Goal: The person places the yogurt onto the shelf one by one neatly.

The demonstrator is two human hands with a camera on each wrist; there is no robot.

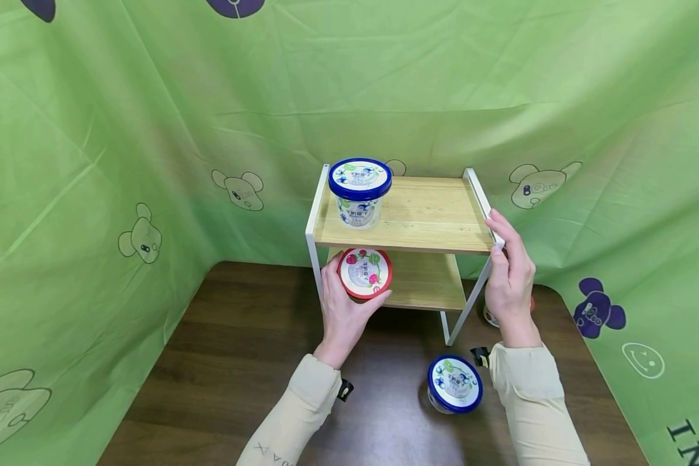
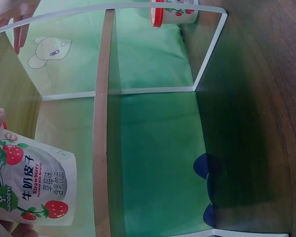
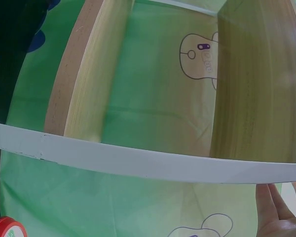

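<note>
One red-lidded cup (image 1: 365,274) is in the left hand (image 1: 345,313), fingers gripping it, at the lower shelf (image 1: 425,279). The right hand (image 1: 512,278), fingers straight, touches the white frame (image 3: 138,161).

Curtain (image 1: 419,65): green, creased, printed with outlined animal heads (image 1: 243,192), hangs behind and along both sides
Table (image 1: 221,362): dark brown, wood-grained, slightly shiny
</note>
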